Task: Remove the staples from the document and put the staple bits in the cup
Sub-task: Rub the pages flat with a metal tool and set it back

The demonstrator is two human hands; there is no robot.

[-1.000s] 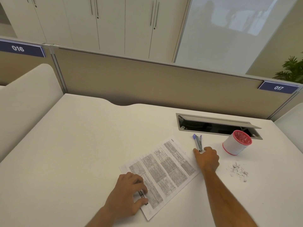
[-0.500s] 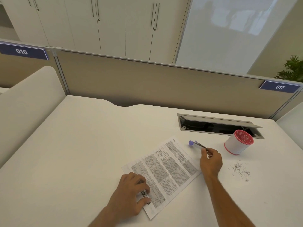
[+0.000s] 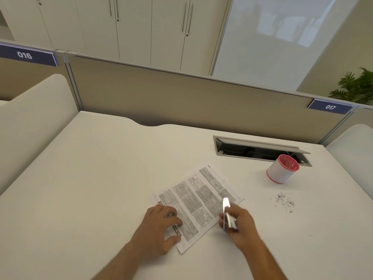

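A printed document [image 3: 198, 197] lies at an angle on the white desk [image 3: 90, 178]. My left hand [image 3: 159, 225] presses flat on its near left corner. Over the document's near right edge, my right hand [image 3: 240, 223] grips a small metal staple remover [image 3: 227, 214], blurred by motion, its tip pointing away from me. A white cup with a red rim [image 3: 282, 168] stands to the far right. A scatter of staple bits [image 3: 284, 202] lies on the desk in front of the cup.
An open cable tray [image 3: 258, 150] is sunk into the desk behind the cup. A beige partition [image 3: 181, 98] runs along the desk's far edge. White side panels stand at left [image 3: 30, 122] and right [image 3: 355, 142].
My right hand picked the staple remover up from the desk beyond the document and brought it back toward me, over the document's near right edge. My left hand stayed on the paper.
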